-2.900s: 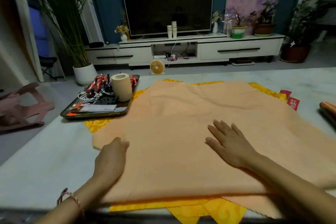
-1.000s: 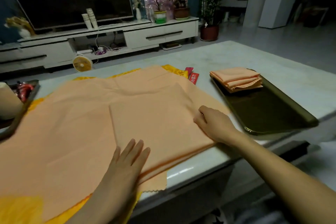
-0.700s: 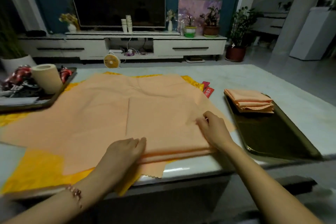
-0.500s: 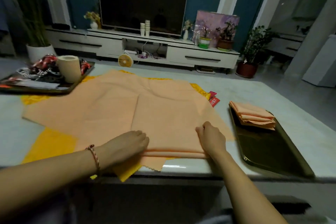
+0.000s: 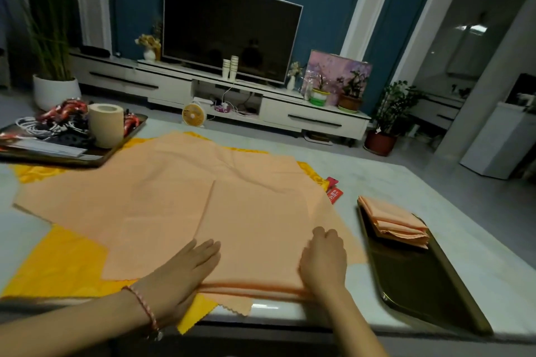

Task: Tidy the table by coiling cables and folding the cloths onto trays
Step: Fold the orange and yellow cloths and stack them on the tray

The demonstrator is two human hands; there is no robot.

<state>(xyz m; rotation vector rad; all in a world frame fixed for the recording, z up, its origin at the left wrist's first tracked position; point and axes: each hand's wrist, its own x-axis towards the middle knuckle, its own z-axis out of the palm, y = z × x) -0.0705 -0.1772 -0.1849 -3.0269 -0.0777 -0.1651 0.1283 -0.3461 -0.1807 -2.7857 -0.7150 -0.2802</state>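
Orange cloth (image 5: 179,206) covers most of the table (image 5: 406,182), its right part folded over, yellow cloth (image 5: 63,264) underneath. Dark tray (image 5: 452,293) on the right holds a folded cloth (image 5: 391,222). Left hand (image 5: 185,272) lies flat with fingers spread; right hand (image 5: 323,261) curls, pinching the fold's near-right edge.

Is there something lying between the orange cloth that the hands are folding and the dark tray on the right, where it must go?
Nothing visible does. The folded orange cloth lies under both hands, and only bare tabletop separates it from the dark tray. The tray's near part is free; a stack of folded cloths sits at its far end.
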